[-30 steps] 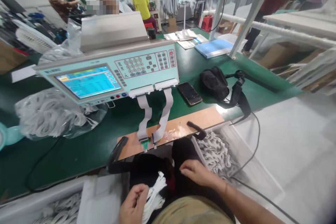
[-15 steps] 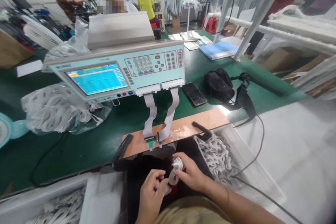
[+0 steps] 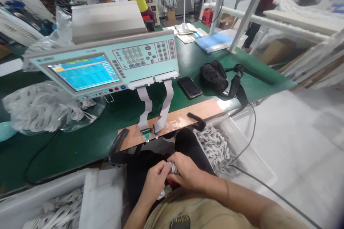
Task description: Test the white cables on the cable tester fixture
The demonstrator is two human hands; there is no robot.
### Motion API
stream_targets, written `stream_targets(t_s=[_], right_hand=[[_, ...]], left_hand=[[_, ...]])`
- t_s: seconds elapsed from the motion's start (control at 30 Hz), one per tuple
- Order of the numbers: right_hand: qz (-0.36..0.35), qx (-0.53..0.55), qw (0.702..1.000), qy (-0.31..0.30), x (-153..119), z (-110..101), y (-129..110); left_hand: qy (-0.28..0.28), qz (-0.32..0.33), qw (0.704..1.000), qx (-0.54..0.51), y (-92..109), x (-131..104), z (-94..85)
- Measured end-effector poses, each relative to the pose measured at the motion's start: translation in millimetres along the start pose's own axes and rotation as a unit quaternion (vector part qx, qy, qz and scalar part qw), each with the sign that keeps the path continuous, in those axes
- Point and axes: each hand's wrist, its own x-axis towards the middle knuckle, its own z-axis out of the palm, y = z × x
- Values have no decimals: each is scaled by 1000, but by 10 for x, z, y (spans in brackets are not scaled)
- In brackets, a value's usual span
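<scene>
A small coiled white cable (image 3: 173,167) is held over my lap between both hands. My right hand (image 3: 186,170) wraps round the coil from the right side. From the left, my left hand (image 3: 156,177) pinches at the coil's near end, its thumb and fingers pressed together; part of the cable is hidden by the fingers. Ahead of my hands lies a copper-coloured board (image 3: 208,110) at the bench edge, with a small green connector board (image 3: 146,135) on it. Two grey ribbon cables (image 3: 146,109) run from there to the tester (image 3: 104,52), whose screen is lit.
White bins of coiled cables stand on the left (image 3: 88,196) and right (image 3: 254,150). Black clamps (image 3: 118,146) grip the board. A phone (image 3: 189,87), a black bag (image 3: 214,78) and a bagged cable pile (image 3: 40,109) lie on the green bench (image 3: 88,143). Other people are behind it.
My hands have come together; the left now closes on the coil that the right was holding. The view has shifted, so the bench appears further left and higher.
</scene>
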Motion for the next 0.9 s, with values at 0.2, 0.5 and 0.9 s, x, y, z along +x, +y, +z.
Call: stream_targets(t_s=[0.2, 0.5, 0.9], right_hand=[[46, 51, 997, 30, -121, -146, -86], [-14, 107, 991, -74, -141, -368, -430], [44, 110, 992, 36, 368, -49, -62]], left_hand=[[-66, -14, 998, -16, 44, -131, -67], [-1, 82, 997, 4, 215, -256, -184], [72, 30, 984, -160, 53, 82, -112]])
